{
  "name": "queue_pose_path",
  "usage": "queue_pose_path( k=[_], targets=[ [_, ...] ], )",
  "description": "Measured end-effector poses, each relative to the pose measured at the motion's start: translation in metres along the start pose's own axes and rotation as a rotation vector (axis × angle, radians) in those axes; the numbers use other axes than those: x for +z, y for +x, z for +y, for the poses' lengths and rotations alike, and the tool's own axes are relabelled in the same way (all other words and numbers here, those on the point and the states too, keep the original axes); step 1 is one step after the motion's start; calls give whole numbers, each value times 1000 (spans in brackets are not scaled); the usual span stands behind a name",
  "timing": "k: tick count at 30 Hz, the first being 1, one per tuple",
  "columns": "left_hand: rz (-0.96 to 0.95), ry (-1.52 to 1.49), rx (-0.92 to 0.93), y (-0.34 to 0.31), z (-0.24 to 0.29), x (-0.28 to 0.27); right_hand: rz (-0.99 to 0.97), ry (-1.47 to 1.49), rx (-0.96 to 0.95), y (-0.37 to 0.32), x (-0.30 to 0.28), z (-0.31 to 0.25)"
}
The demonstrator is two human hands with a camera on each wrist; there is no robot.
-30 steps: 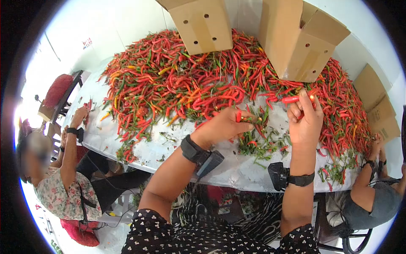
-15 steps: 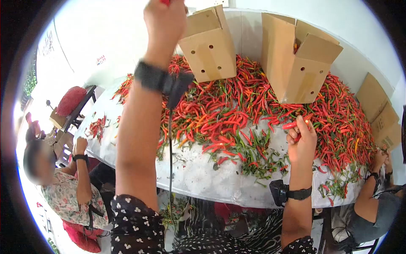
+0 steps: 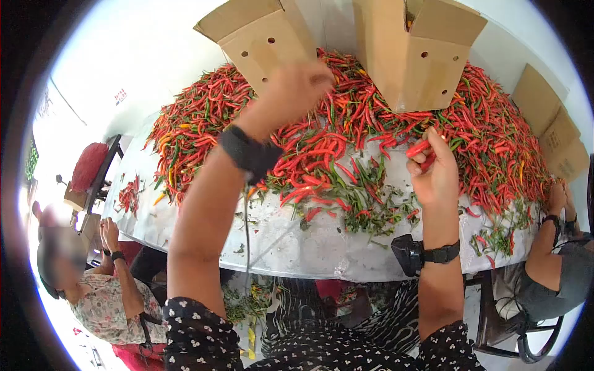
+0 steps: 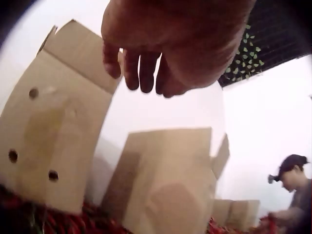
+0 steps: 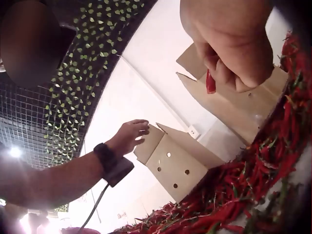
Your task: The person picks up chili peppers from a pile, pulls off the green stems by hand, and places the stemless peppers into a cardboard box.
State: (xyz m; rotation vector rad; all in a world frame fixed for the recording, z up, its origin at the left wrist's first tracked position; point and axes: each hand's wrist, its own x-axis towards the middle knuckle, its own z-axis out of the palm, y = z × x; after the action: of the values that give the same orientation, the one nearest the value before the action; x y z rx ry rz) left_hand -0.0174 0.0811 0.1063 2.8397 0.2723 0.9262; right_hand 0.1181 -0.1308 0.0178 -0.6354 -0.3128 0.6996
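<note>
My left hand (image 3: 289, 96) is in the air in front of the left cardboard box (image 3: 272, 46), blurred by motion. Its fingers (image 4: 146, 78) hang loosely with nothing between them in the left wrist view. Over the near side of the heap, my right hand (image 3: 438, 173) grips a red chili (image 3: 417, 148) between thumb and fingers. More red shows within the curled fingers below it, and a chili tip (image 5: 210, 83) pokes out in the right wrist view. A large heap of red chilies (image 3: 204, 117), some green or orange, spreads over the table around the boxes.
A second cardboard box (image 3: 427, 68) stands in the heap at the right. Green stems and leaves (image 3: 371, 216) lie on the white table cover (image 3: 297, 247). Other people sit at the left (image 3: 111, 303) and right (image 3: 547, 266). A cable hangs from my left wrist.
My left hand carried a red chili up to the left box, and now comes back down without it. The right hand keeps hold of its chili in nearly the same place.
</note>
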Motion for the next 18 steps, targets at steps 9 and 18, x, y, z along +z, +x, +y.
queue_pose_path(
  k=[9, 18],
  targets=[
    [-451, -82, 263, -63, 26, 110, 9, 13, 130, -4, 9, 16],
    [-580, -2, 177, -77, 34, 104, 5, -91, 171, -6, 7, 16]
  ],
)
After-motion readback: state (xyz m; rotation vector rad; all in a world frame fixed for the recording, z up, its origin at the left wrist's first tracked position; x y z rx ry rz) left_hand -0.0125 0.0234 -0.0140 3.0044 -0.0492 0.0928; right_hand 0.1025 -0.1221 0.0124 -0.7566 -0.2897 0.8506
